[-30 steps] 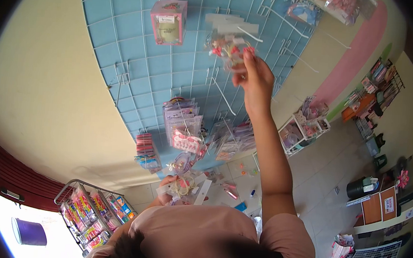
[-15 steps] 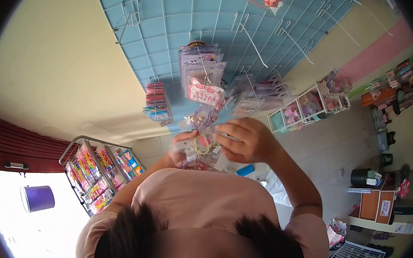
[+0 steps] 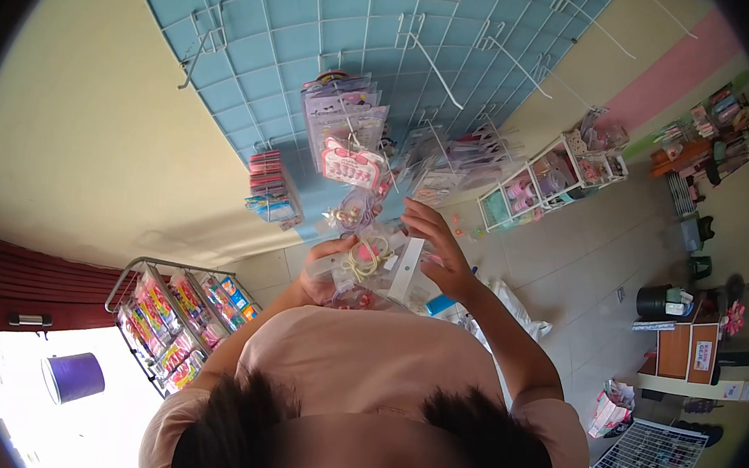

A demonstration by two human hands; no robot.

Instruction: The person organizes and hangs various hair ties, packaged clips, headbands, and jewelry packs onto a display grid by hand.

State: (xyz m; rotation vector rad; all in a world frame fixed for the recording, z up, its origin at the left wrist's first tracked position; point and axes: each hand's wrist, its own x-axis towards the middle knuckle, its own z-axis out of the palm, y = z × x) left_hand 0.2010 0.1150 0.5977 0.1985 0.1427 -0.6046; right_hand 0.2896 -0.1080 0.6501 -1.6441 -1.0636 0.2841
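My left hand (image 3: 324, 268) is closed around several clear plastic packets of hair ties (image 3: 367, 260), held in front of my chest. The top packet shows cream-coloured cords with a pink piece, and a white header strip (image 3: 406, 268) stands at its right side. My right hand (image 3: 440, 250) is just right of that strip, its fingers spread and apart; whether a fingertip touches the packet is hard to tell. Just above the packets is a bundle of purple hair ties (image 3: 359, 212), below carded packs (image 3: 351, 163) hanging on a hook.
A blue-backed wire grid (image 3: 293, 43) with metal hooks rises ahead. Pink and blue packs (image 3: 270, 186) hang at its left, more clear packs (image 3: 455, 159) at its right. A white shelf unit (image 3: 547, 184) stands right, a wire rack of colourful packets (image 3: 176, 324) left. A white bag (image 3: 518, 309) lies on the floor.
My right hand has drawn away from the packets to the right, and its fingers have spread. The white header strip now shows. The view has shifted slightly; my left hand keeps hold.
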